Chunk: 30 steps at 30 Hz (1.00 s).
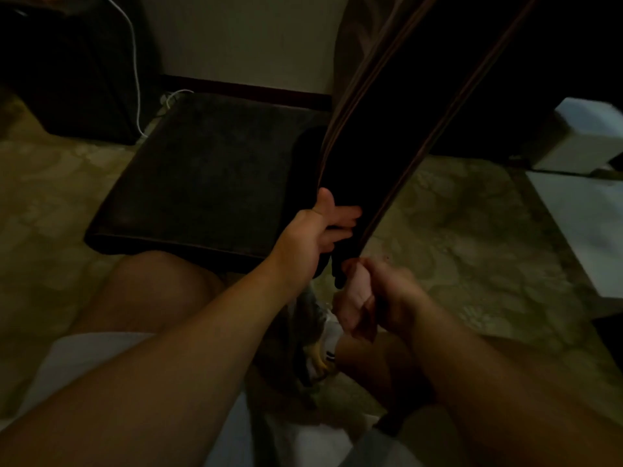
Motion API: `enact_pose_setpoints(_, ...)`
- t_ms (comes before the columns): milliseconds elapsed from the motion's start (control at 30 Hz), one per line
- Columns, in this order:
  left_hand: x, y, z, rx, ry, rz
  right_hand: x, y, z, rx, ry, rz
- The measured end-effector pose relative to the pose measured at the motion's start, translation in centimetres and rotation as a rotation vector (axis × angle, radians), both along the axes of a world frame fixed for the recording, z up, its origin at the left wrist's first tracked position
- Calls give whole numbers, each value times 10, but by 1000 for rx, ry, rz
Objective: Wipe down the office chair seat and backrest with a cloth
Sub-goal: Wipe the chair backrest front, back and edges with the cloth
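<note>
The room is dim. A dark square chair seat (202, 183) fills the middle left of the head view. The dark backrest (404, 106), edged with brown piping, rises from its right side toward the top right. My left hand (323, 230) grips the lower edge of the backrest, thumb on the seat side and fingers on the back. My right hand (374, 298) is closed around a pale pinkish cloth (354, 291), pressed against the bottom end of the backrest just below the left hand.
Patterned carpet (472, 237) lies all around. A white cable (135, 62) hangs down beside a dark cabinet (67, 69) at the far left. White furniture (583, 197) stands at the right. My bare knees and a shoe (320, 348) are below the hands.
</note>
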State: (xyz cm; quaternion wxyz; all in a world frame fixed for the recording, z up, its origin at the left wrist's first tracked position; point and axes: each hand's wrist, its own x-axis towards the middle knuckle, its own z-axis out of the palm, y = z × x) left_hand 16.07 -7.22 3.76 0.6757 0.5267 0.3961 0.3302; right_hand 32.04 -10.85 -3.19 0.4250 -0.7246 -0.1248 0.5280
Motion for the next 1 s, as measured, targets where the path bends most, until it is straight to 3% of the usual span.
enact_pose_setpoints(233,5,-2,9,9,-115,56,-13,-12,7,137,237,-82)
enact_pose_setpoints(367,9,-1,11,11,-117,84,-23,-10,19,30,349,-20)
enact_pose_setpoints(700,3,8,14,54,-105,75,-27,1,37,89,106,-11)
enact_pose_setpoints(900,0,3,12,70,-205,65,-21,2,60,184,111,-39)
enact_pose_setpoints(1000,3,-1,16,125,-164,60,-33,-3,60,113,68,-53)
